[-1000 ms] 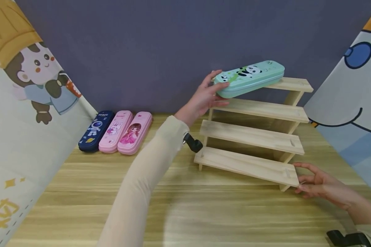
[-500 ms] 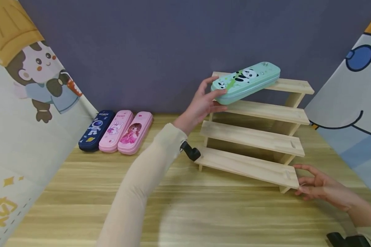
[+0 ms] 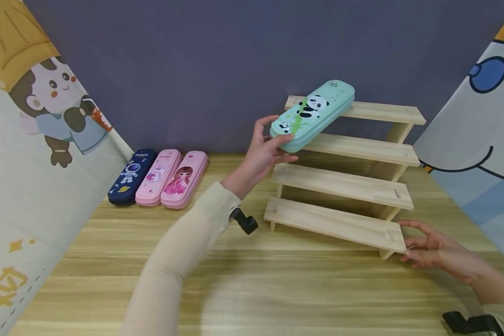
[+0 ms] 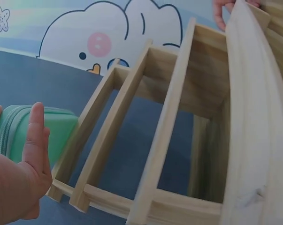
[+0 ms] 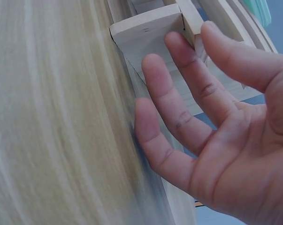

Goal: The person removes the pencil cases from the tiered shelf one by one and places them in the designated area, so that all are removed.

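My left hand (image 3: 260, 151) grips the near-left end of a mint-green pencil case (image 3: 315, 114) printed with pandas. The thumb lies along its near side, and the case is held slanting in front of the top tier of a wooden four-step display rack (image 3: 340, 182). In the left wrist view the zipped end of the pencil case (image 4: 61, 131) shows beside the rack's upper boards; whether they touch cannot be told. My right hand (image 3: 437, 252) is at the right end of the lowest board. Its fingers are spread and loosely bent in the right wrist view, thumb and forefinger at the board's corner (image 5: 150, 26).
A navy astronaut pencil case (image 3: 132, 177), a pink rabbit one (image 3: 158, 177) and a pink doll one (image 3: 184, 179) lie side by side at the left on the wood-grain table (image 3: 252, 289). A dark wall (image 3: 193, 70) stands close behind; printed panels flank both sides.
My left hand has drawn the panda pencil case left and toward me, turning it more steeply, so more of the rack's top board shows. The right hand has stayed in place.
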A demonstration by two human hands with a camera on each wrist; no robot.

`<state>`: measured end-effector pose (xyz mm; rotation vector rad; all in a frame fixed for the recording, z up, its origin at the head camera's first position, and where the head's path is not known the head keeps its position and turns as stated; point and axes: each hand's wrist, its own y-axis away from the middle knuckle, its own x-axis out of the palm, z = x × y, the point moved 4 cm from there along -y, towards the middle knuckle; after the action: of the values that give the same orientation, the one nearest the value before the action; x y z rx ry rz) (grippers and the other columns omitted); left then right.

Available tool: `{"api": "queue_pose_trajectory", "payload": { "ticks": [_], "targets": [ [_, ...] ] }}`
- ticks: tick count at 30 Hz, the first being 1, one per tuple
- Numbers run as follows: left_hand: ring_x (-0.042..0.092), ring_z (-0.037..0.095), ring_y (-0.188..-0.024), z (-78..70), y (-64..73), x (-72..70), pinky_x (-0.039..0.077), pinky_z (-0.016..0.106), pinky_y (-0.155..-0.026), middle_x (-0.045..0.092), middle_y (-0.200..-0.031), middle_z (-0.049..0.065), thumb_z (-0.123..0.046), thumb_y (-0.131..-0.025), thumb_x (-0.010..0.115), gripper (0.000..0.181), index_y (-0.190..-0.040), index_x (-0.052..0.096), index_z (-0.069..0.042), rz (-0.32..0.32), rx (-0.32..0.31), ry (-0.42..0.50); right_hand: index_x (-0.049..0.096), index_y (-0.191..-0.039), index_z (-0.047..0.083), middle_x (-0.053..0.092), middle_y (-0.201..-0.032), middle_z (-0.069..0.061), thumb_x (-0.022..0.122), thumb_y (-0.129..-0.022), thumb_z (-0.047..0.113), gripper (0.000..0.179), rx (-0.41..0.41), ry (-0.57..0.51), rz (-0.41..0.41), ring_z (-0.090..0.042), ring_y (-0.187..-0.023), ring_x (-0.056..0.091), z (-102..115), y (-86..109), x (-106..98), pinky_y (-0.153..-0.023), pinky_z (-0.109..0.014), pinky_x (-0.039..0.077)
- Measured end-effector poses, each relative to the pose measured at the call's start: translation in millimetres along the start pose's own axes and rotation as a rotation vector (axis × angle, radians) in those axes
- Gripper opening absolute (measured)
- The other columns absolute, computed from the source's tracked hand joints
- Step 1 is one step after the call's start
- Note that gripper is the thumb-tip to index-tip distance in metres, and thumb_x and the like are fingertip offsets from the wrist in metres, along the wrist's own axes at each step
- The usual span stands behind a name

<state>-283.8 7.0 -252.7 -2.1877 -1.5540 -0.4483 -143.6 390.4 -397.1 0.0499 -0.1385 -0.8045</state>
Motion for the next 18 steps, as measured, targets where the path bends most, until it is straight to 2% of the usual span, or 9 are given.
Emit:
{"api": "queue_pose_trajectory", "payload": {
  "ticks": [6,9,13,16,18],
  "targets": [
    [0.065,0.027,-0.068,-1.7,10.7,-10.6,0.064,0.035,-0.065,0.039,-0.118,0.023,0.007,-0.092,0.064,0.058,-0.134,0.036,-0.022,-0.037,0.062,-0.003,0.033,-0.147,0.042,0.065,-0.125,-0.002,0.032,-0.102,-0.013,0.071,-0.014,-0.017,0.021,-0.022,-0.106,0.066,1,-1.9,-1,-0.083,-0.039,0.06],
    [0.065,0.026,-0.07,-4.1,17.8,-15.6,0.063,0.045,-0.075,0.039,-0.118,0.022,0.008,-0.091,0.064,0.059,-0.134,0.035,-0.021,-0.051,0.094,-0.026,0.033,-0.148,0.041,0.065,-0.126,-0.002,0.032,-0.102,-0.013,0.071,-0.02,-0.017,0.021,-0.023,-0.107,0.066,2,-2.0,-2,-0.083,-0.039,0.06],
    [0.065,0.025,-0.078,-7.2,29.9,-24.7,0.054,0.058,-0.087,0.037,-0.119,0.02,0.01,-0.09,0.064,0.061,-0.133,0.033,-0.019,-0.07,0.129,-0.019,0.032,-0.148,0.04,0.065,-0.125,-0.003,0.031,-0.102,-0.014,0.071,-0.025,-0.015,0.024,-0.023,-0.106,0.066,2,-2.2,-4,-0.083,-0.039,0.061],
    [0.064,0.025,-0.084,-8.8,38.8,-33.3,0.059,0.053,-0.083,0.036,-0.119,0.019,0.01,-0.089,0.064,0.061,-0.132,0.033,-0.019,-0.092,0.143,0.012,0.033,-0.148,0.04,0.065,-0.125,-0.003,0.031,-0.101,-0.014,0.071,-0.027,-0.023,0.032,-0.023,-0.107,0.066,1,-2.9,-3,-0.083,-0.039,0.061],
    [0.063,0.025,-0.084,-9.8,43.5,-39.6,0.063,0.045,-0.076,0.037,-0.119,0.019,0.01,-0.088,0.063,0.06,-0.131,0.033,-0.02,-0.112,0.148,0.026,0.033,-0.148,0.04,0.065,-0.126,-0.003,0.031,-0.101,-0.015,0.071,-0.028,-0.028,0.036,-0.023,-0.107,0.066,0,-3.2,-2,-0.083,-0.039,0.06]
  ]
}}
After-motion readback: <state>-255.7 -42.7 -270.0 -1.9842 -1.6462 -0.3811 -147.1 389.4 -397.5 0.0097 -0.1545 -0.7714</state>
